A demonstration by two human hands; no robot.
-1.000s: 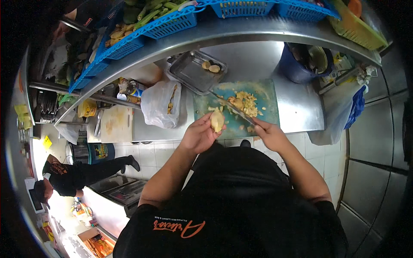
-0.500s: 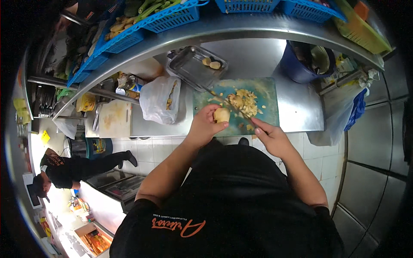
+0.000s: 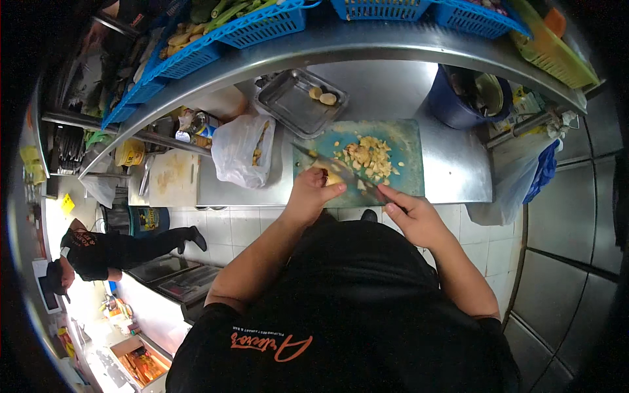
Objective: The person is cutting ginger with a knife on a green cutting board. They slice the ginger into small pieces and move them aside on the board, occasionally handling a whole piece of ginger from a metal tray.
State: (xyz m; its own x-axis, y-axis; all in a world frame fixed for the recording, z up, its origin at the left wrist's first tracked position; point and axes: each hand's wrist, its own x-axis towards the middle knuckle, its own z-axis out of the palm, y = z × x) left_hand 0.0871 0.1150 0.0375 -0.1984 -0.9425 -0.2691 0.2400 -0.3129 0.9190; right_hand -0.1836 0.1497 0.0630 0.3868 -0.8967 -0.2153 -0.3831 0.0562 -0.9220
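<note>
Pale yellow is the colour of the one peeled vegetable (image 3: pixel 333 178) grasped in the curled fingers of the left hand (image 3: pixel 312 194), over the near left part of a green cutting board (image 3: pixel 409 137) that sits at one o'clock from the middle of the view. The right hand (image 3: pixel 414 215), at three o'clock from the left, is closed round the handle of one knife (image 3: pixel 359 184), whose blade points to ten o'clock and crosses the vegetable; whether its edge bites in, I cannot tell. On the board lies one loose heap of chopped pieces (image 3: pixel 368 157), too many to count, with a few strays around it. At twelve o'clock one metal tray (image 3: pixel 285 101) holds two pale round pieces (image 3: pixel 327 99) near its right side. One white plastic bag (image 3: pixel 236 154) stands at ten o'clock, one dark blue bucket (image 3: pixel 452 108) at two, and one white cutting board (image 3: pixel 171 183) at nine. The counter (image 3: pixel 455 180) under all this is bare, shiny steel. Above it a steel shelf (image 3: pixel 354 51) curves from ten to two, carrying at least four blue baskets (image 3: pixel 262 34) and one yellow-green basket (image 3: pixel 557 62). White tiles (image 3: pixel 219 232) cover the floor, large grey panels (image 3: pixel 563 209) line the wall at three o'clock, and one co-worker in black (image 3: pixel 92 252) appears sideways between eight and nine.
</note>
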